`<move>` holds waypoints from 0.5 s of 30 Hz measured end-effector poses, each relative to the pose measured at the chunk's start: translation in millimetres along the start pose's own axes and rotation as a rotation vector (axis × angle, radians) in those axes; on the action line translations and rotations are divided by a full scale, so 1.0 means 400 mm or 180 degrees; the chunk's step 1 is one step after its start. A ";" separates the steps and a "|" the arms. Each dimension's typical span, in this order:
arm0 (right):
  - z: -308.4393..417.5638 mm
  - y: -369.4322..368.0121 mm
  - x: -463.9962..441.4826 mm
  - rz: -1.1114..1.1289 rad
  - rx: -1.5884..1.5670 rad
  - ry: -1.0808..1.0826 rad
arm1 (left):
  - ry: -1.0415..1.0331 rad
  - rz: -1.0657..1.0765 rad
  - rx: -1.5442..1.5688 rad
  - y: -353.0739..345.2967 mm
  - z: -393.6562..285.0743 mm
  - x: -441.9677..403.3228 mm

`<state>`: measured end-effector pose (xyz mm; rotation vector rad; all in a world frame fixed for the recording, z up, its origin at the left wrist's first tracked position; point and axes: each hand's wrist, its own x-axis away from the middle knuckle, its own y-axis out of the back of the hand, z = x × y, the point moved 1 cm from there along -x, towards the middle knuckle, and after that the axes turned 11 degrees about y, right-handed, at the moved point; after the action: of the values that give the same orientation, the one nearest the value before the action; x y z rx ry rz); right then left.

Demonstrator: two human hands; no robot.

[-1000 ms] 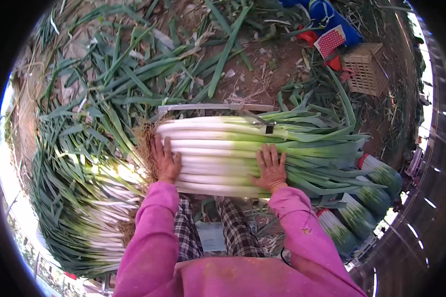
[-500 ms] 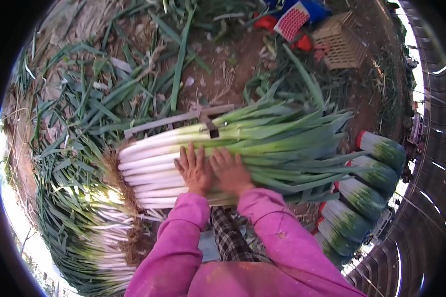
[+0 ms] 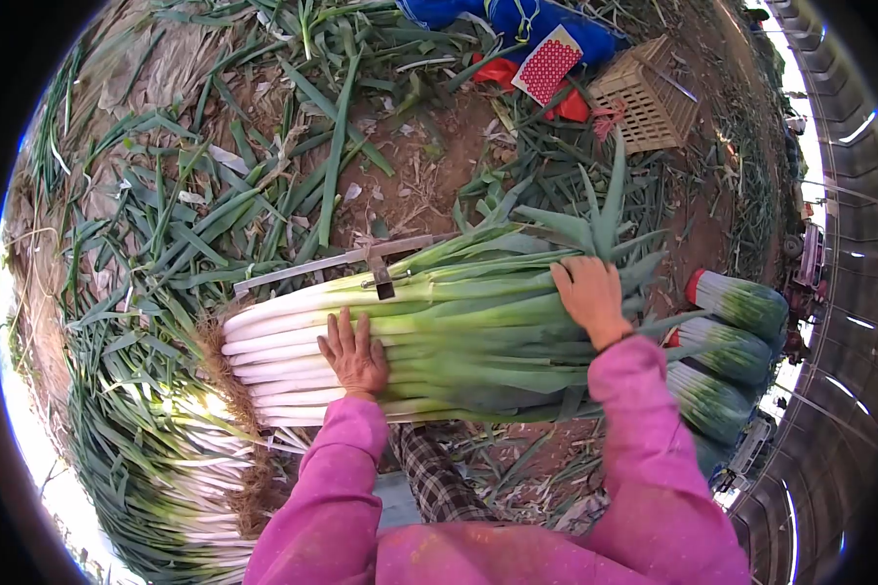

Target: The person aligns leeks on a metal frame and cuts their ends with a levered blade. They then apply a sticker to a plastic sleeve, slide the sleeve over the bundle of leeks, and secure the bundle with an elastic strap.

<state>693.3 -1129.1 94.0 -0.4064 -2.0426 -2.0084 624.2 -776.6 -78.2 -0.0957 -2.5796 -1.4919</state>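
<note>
A wide layer of leeks [image 3: 439,327] lies in front of me, roots to the left and green leaves to the right. My left hand [image 3: 354,356] rests flat on the leeks where white turns to green, its fingers spread. My right hand [image 3: 593,297] lies over the leaves farther right, its fingertips bent slightly down onto them; it appears to grip nothing. Along the far side of the leeks runs a wooden bar [image 3: 332,265] with a dark metal piece [image 3: 381,283] beside it.
More leeks [image 3: 210,478] are heaped at lower left. Tied leek bundles [image 3: 722,351] stand at right. Beyond are a woven plastic basket [image 3: 649,107], a blue bag [image 3: 502,21] and a red-patterned card [image 3: 548,66]. Loose leaves [image 3: 195,219] litter the ground.
My right hand has moved right, from beside my left hand to the green leaves. My left hand stays on the leeks. The whole view has shifted slightly.
</note>
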 end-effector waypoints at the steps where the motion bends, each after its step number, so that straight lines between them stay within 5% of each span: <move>1: -0.005 -0.034 0.031 -0.0522 -0.0186 -0.0213 | 0.0002 0.0006 -0.0016 0.000 0.000 0.002; 5: -0.010 -0.159 0.073 -0.0933 -0.0316 -0.1150 | -0.0066 -0.0070 -0.0081 -0.003 0.008 0.001; 8: -0.053 -0.225 0.079 -0.1564 -0.0639 -0.1218 | -0.0023 -0.0048 -0.0074 -0.002 0.003 -0.001; 12: -0.175 -0.214 0.065 -0.2562 -0.3849 -0.2857 | -0.0109 -0.0075 -0.0078 -0.003 0.010 -0.009; 14: -0.216 -0.193 0.069 -0.2447 -0.5156 -0.3251 | -0.0017 -0.0059 -0.0028 -0.003 0.004 -0.004; 15: -0.261 -0.210 0.061 -0.1896 -0.4420 -0.2651 | -0.0006 -0.0067 0.0012 -0.008 0.008 -0.001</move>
<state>638.0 -1233.9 26.9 -1.0640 -0.5273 -3.8799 623.8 -775.3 -82.7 -0.0696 -2.5926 -1.4948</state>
